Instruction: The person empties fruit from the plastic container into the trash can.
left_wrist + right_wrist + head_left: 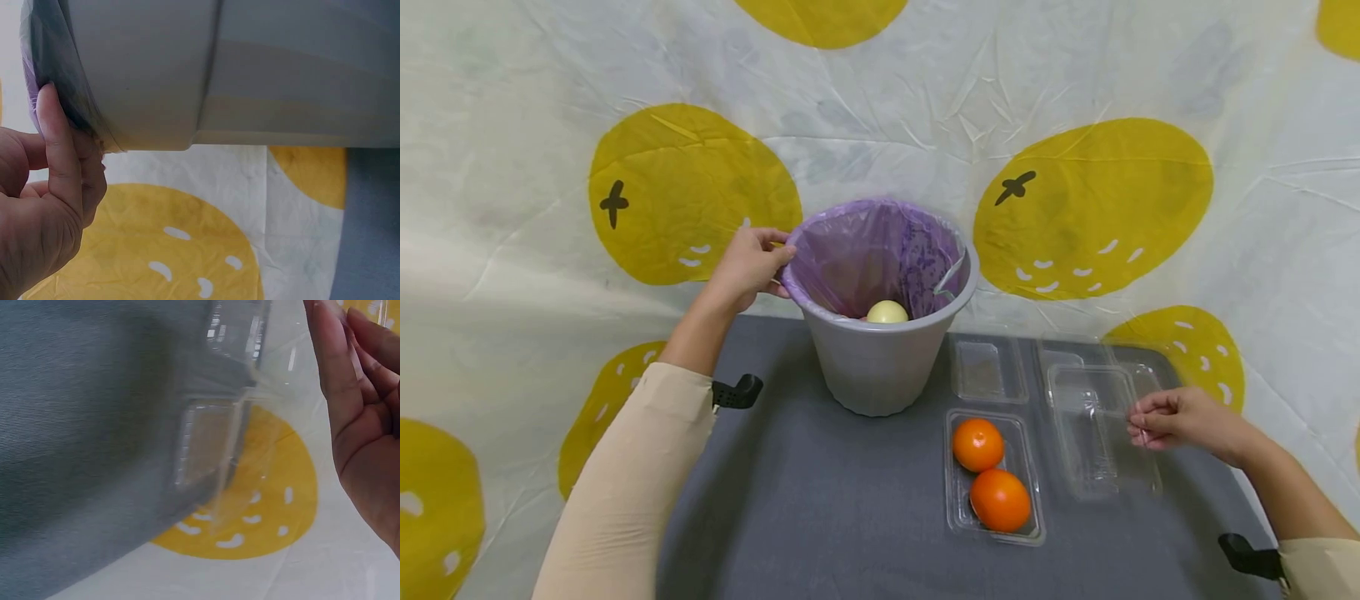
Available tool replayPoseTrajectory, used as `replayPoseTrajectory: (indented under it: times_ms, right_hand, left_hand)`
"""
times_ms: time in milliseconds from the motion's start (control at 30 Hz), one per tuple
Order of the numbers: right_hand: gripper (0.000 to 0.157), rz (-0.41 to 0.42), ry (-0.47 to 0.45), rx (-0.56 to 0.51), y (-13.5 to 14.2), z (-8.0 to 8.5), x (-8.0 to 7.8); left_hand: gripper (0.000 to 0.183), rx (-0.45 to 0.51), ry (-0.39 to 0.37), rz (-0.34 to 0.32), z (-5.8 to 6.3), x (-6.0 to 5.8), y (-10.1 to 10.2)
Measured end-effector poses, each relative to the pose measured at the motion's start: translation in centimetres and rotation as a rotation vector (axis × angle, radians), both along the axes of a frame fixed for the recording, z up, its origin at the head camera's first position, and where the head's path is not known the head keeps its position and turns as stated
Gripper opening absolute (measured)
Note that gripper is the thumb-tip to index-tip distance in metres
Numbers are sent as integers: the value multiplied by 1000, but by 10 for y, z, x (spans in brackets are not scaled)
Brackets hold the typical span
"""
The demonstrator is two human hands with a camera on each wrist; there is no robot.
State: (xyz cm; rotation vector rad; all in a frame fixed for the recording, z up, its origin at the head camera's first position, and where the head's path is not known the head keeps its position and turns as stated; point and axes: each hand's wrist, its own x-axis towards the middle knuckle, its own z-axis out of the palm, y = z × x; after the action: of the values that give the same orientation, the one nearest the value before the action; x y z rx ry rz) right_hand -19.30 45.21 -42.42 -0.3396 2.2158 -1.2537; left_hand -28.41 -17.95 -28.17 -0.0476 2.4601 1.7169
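Note:
My left hand (pixel 752 262) grips the left rim of a grey bin (pixel 880 375), with the thumb over a purple bag (pixel 857 262) that lines it. The left wrist view shows its fingers (pixel 59 150) against the outside of the rim. Inside the bin lies a pale yellow round thing (pixel 887 312); what is beneath it is mostly hidden. At the right, my right hand (pixel 1187 425) pinches the edge of a clear plastic container (pixel 1097 450), held above the table. In the right wrist view, the fingertips of this hand (pixel 362 419) come together near the top edge.
A clear tray (pixel 951 500) holding two oranges (pixel 978 444) stands in front of the bin on the grey table (pixel 820 517). Another clear container (pixel 988 371) lies behind it, and more clear plastic lies at the back right. A fruit-patterned cloth (pixel 880 100) hangs behind.

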Motion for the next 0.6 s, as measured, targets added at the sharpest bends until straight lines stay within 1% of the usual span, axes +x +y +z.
replayPoseTrajectory:
  times_ms: [133, 300, 367, 500, 600]
  right_hand:
    - [35, 27, -74, -46, 6, -12, 5]
    - [33, 69, -187, -109, 12, -20, 11]
    - [33, 66, -211, -109, 16, -22, 14]
    - [35, 63, -229, -95, 24, -28, 20]
    - [31, 71, -259, -129, 31, -34, 23]
  left_hand:
    - [46, 1, 10, -3, -2, -2, 1]
    - [46, -3, 12, -5, -2, -3, 1]
    - [46, -3, 12, -3, -2, -2, 1]
    - [46, -7, 9, 0, -1, -1, 2]
    - [47, -9, 7, 2, -1, -1, 2]
